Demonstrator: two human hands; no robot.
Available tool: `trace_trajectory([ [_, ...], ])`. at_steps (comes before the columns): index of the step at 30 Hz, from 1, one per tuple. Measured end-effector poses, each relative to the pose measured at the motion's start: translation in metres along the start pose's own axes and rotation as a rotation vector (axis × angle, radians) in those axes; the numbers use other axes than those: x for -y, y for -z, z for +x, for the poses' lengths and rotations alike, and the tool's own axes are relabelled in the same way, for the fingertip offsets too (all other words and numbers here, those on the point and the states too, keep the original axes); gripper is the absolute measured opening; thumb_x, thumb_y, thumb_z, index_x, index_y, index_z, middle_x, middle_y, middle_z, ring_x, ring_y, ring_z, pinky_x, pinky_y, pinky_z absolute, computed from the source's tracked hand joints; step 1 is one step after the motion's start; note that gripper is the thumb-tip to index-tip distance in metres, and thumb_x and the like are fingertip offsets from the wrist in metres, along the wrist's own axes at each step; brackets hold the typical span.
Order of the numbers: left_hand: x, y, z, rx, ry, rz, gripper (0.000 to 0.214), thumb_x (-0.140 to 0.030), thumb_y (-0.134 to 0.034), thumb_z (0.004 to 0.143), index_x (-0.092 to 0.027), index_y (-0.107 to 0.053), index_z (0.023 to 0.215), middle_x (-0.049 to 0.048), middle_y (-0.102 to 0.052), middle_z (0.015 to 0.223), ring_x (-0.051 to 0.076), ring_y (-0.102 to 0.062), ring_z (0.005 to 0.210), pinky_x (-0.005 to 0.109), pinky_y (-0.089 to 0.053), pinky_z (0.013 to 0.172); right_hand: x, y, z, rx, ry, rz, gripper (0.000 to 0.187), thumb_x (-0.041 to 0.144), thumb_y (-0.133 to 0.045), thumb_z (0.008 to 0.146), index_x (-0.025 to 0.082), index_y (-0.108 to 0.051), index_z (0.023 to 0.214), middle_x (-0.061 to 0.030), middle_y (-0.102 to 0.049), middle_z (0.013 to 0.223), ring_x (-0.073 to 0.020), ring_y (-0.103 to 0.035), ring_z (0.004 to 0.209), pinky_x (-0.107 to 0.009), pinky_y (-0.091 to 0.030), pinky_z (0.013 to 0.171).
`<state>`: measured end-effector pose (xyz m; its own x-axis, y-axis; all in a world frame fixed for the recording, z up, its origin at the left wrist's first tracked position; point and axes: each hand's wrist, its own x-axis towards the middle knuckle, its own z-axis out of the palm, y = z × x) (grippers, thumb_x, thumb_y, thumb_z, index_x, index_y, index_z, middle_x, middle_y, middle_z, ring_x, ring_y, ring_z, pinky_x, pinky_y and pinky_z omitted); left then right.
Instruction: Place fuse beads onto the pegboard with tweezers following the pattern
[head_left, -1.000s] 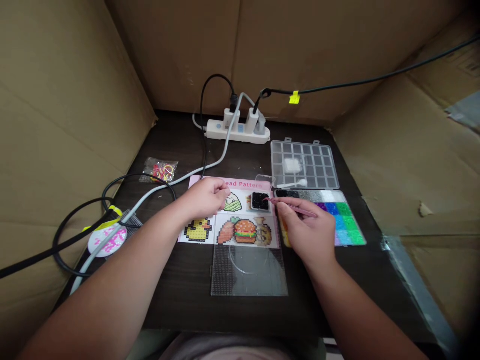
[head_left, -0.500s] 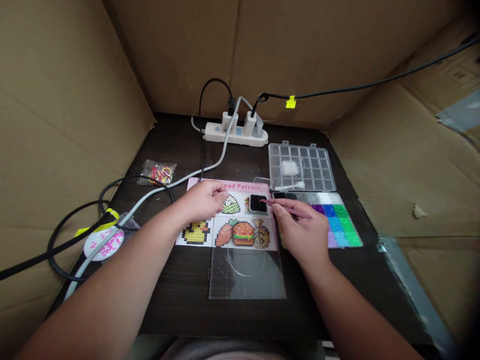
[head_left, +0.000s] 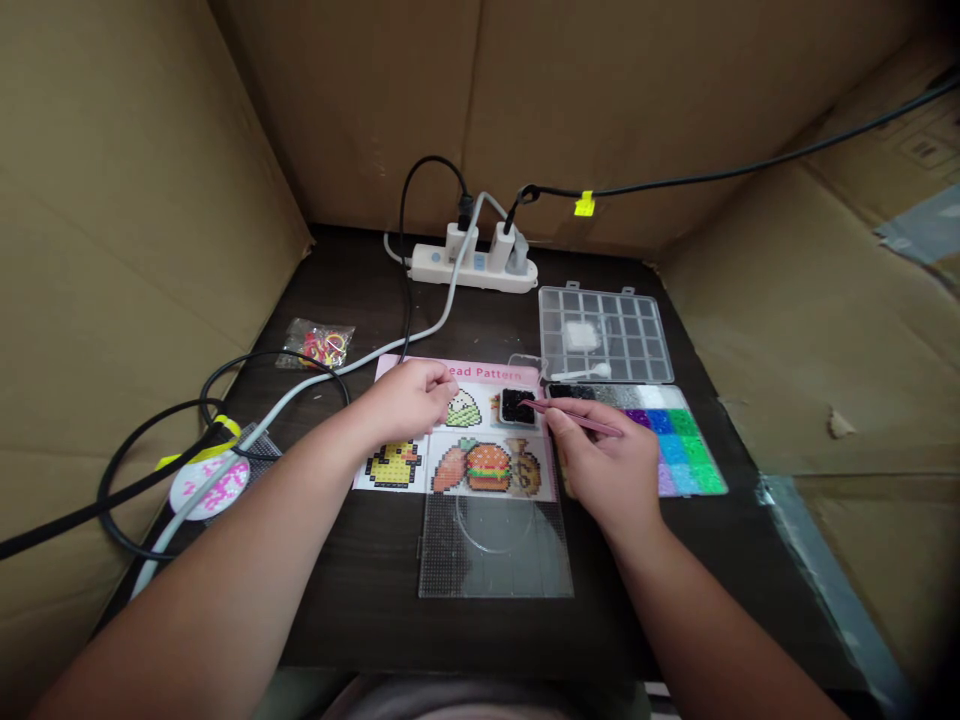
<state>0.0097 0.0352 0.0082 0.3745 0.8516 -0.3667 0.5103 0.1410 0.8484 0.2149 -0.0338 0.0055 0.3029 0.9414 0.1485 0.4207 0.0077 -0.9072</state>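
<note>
Pink tweezers [head_left: 589, 420] are gripped in my right hand [head_left: 611, 465], their tips in a small square tray of black beads [head_left: 517, 405]. That tray rests on the upper right of a bead pattern sheet [head_left: 390, 370]. My left hand [head_left: 420, 397] is closed in a pinch over the sheet's upper left, beside a green-and-white picture; whatever its fingers hold is hidden. A clear pegboard [head_left: 495, 555] overlaps the sheet's lower part, with the burger and carrot pictures above it. Partly behind my right hand lies the bead box [head_left: 686, 450], with beads sorted by colour.
The box's clear lid [head_left: 604, 340] lies open behind it, holding a white scoop [head_left: 592, 371]. A power strip [head_left: 472, 270] stands at the back. Grey and black cables [head_left: 300, 385] cross the left side, near a small plastic bag [head_left: 319, 345]. Cardboard walls [head_left: 375, 110] surround the table.
Almost nothing differs. The whole view has shifted by a hair, while both hands, the tweezers and the bead tray keep their places.
</note>
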Motion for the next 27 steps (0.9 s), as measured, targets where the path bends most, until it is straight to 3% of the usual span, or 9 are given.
trace_trajectory([
  [20,-0.003,0.001,-0.002,0.002,0.002,0.013,0.021,-0.032,-0.043,0.087,-0.018,-0.05,0.073,0.0012,-0.056,0.063,0.008,-0.047,0.048,0.021,-0.036,0.045,0.001,0.003,0.0,-0.003,-0.004,-0.008,0.015,0.029,-0.066,0.076,0.018,-0.072,0.082,-0.0061,-0.073,0.085,-0.0197,-0.069,0.079,-0.035,-0.057,0.075],
  [27,-0.001,0.001,-0.002,0.003,-0.003,0.021,0.021,-0.032,-0.042,0.088,-0.018,-0.05,0.073,0.0008,-0.056,0.063,0.008,-0.047,0.047,0.021,-0.037,0.045,0.004,0.016,-0.003,-0.011,-0.054,0.033,0.014,0.031,-0.068,0.075,0.02,-0.073,0.083,-0.0053,-0.073,0.085,-0.0185,-0.069,0.077,-0.032,-0.057,0.072],
])
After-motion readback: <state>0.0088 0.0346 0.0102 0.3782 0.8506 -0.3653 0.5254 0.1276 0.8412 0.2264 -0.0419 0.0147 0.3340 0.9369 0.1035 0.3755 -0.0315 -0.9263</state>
